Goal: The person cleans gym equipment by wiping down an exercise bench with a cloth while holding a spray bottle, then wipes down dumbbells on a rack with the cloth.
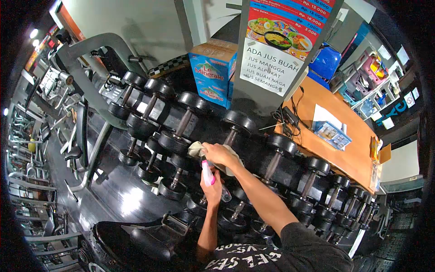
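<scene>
Two bare hands work close together above a row of dumbbells; clock directions are read on the view, with 12 at the top. The dumbbell nearest the hands (231, 135) lies with its visible handle just beyond the right hand (219, 154), at about 1 o'clock. Its long axis runs roughly from 1 to 7 o'clock, and its lower end is hidden behind the hand and cloth. The right hand is the nearer of the two; its forearm enters from 5 o'clock. It grasps a pale cloth (195, 148), which spreads out on both sides of the fingers; whether cloth and dumbbell touch cannot be told. The left hand (213, 187), just below at about 7 o'clock from the right, is closed around a pink-and-white spray bottle (207, 173). The bottle tilts, head toward 11 o'clock and clear body toward 5. A second dumbbell (184, 123) lies at 10 to 11 o'clock from the hands; an orange-brown counter (358, 150) stands well apart, between 2 and 3.
</scene>
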Demonstrator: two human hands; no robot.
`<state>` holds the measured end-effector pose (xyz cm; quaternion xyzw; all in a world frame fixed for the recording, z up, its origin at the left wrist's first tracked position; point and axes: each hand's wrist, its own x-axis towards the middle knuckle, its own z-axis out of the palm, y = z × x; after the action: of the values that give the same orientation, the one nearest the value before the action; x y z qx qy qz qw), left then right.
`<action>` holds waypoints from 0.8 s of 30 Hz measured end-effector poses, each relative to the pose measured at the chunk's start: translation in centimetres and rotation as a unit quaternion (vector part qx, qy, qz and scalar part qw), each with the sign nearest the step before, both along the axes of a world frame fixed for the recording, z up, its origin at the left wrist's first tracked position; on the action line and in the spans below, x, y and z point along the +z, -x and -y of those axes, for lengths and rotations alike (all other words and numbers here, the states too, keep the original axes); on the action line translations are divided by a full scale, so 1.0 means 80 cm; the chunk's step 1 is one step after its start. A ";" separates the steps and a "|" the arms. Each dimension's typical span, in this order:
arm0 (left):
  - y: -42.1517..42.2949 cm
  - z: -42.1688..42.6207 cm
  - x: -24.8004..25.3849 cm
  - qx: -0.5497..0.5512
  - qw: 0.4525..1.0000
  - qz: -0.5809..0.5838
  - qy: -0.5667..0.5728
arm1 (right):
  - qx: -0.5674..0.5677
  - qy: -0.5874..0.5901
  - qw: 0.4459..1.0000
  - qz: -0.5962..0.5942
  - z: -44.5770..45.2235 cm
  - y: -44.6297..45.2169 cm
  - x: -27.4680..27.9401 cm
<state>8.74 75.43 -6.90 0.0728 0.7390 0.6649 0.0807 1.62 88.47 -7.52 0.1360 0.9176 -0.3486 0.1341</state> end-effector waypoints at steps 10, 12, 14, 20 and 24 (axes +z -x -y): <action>0.002 -0.005 -0.019 -0.001 0.998 0.014 -0.062 | -0.081 0.187 0.965 -0.167 -0.041 -0.131 0.015; 0.003 -0.005 -0.021 -0.002 0.998 0.016 -0.054 | -0.090 0.172 0.978 -0.072 -0.061 -0.153 0.010; 0.002 -0.004 -0.024 -0.002 0.998 0.018 -0.058 | -0.116 0.124 0.985 -0.028 -0.079 -0.168 0.004; 0.001 -0.004 -0.020 -0.008 0.997 0.036 -0.069 | -0.180 0.037 0.983 0.000 -0.050 -0.139 0.004; 0.003 -0.006 -0.022 0.004 0.997 0.035 -0.066 | -0.112 -0.018 0.991 -0.070 -0.042 -0.121 -0.047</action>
<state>8.50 75.93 -8.69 0.0519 0.6906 0.7146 0.0987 11.26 91.80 -11.26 0.2160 0.9098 -0.3534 0.0275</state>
